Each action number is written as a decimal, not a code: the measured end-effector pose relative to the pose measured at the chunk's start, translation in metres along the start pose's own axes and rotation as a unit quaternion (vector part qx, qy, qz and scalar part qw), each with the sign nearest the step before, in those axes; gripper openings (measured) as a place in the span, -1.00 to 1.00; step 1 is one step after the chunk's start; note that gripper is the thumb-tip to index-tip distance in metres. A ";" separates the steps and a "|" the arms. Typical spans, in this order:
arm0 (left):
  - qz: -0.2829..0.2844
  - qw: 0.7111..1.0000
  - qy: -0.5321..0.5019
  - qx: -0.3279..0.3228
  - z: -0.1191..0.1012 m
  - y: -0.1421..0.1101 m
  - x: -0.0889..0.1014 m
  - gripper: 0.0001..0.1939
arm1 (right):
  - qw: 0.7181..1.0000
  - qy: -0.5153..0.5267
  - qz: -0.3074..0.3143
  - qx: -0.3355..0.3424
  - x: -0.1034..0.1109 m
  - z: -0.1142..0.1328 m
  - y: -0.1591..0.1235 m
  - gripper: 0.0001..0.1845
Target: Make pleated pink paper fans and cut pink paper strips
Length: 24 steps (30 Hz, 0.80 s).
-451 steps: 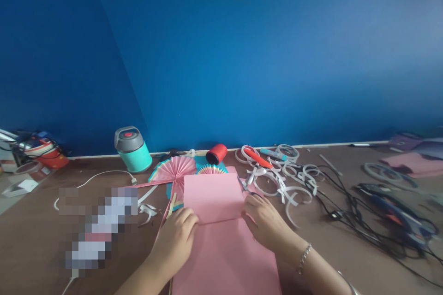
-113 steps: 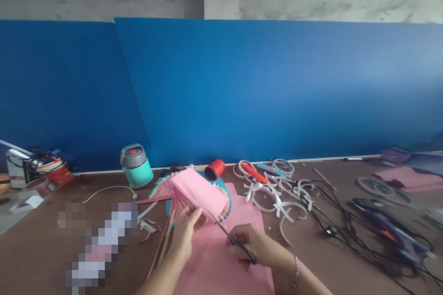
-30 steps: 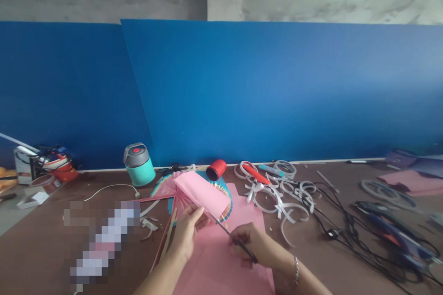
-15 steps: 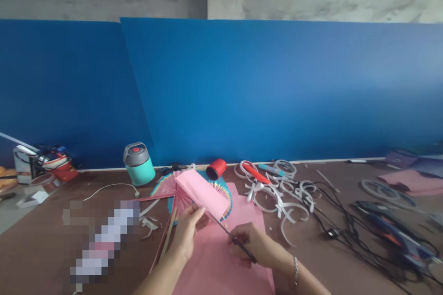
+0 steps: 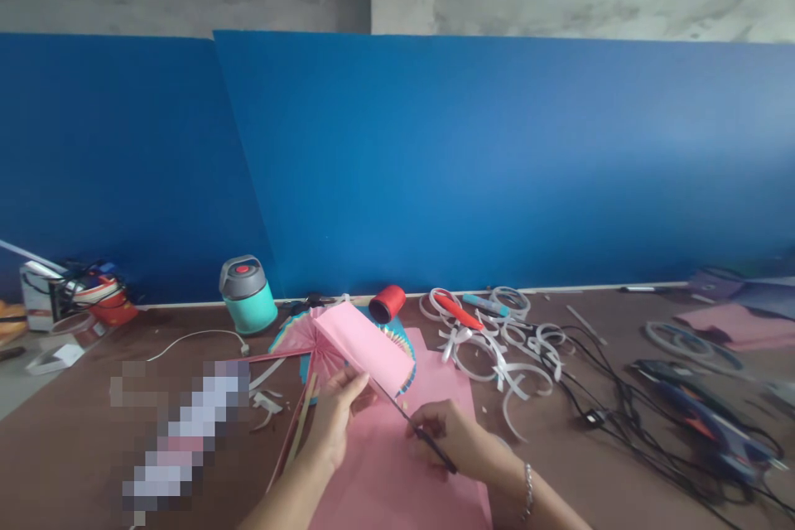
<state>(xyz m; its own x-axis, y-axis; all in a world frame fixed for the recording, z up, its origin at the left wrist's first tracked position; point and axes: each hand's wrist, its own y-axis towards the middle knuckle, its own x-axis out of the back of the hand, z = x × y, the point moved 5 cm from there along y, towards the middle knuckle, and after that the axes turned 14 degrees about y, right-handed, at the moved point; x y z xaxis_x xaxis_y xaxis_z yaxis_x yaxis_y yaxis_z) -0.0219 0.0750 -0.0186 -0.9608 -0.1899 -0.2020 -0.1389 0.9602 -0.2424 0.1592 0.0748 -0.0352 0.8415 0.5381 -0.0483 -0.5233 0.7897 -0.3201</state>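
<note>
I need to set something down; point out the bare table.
Bare brown table left of the pixelated object, and between the bracelet and the black cables. Crowded: the middle, with pink paper and scissors, and beyond the right hand, with white strips.

paper (image 5: 363,339): pink (plain) | scissors (image 5: 436,448): dark | partition (image 5: 447,166): blue | cylinder (image 5: 391,301): red

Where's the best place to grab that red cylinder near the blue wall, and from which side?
I'd take the red cylinder around its middle, probably from above: it lies on its side, with the pink paper in front of it and the blue wall behind.
</note>
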 end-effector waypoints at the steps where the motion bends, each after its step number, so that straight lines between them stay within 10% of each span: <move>1: -0.001 1.000 0.001 0.001 0.001 0.001 0.000 -0.69 | 1.000 -0.001 0.004 0.002 -0.001 0.001 -0.001 -0.78; 24: 0.009 1.000 0.002 0.000 0.004 0.000 -0.002 -0.66 | 1.000 -0.012 -0.015 0.002 -0.002 0.004 -0.003 -0.76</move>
<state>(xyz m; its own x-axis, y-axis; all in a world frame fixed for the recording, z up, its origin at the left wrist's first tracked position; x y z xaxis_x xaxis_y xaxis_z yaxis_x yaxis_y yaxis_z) -0.0192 0.0743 -0.0217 -0.9639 -0.1719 -0.2033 -0.1213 0.9633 -0.2396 0.1583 0.0727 -0.0305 0.8532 0.5213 -0.0165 -0.4988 0.8062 -0.3181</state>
